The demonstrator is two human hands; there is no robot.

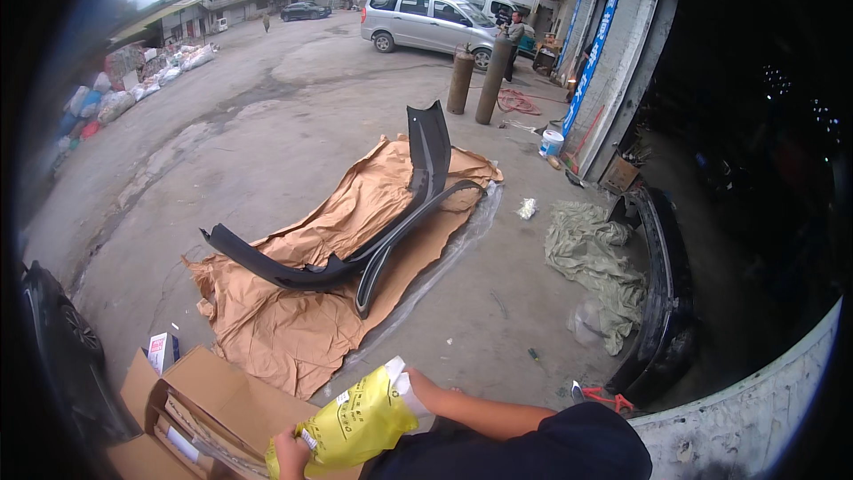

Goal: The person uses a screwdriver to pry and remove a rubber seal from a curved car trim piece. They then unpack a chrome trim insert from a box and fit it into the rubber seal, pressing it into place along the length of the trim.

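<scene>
The cardboard box [213,380] at lower left is already open; whatever the yellow bag [360,418], bottom centre, holds is not in view. The bag looks crumpled, dark-printed, white at its upper end. The left hand [291,453] grips its lower end; the right hand [424,390] meets the white end, fingers hidden, grip unclear.

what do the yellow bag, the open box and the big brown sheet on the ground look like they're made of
The yellow bag: probably thin plastic film, slightly glossy and crinkled.
The open box: matte brown cardboard, judging by its stiff folded flaps.
The brown sheet: likely wrapping paper, mostly matte, with many creases.
</scene>
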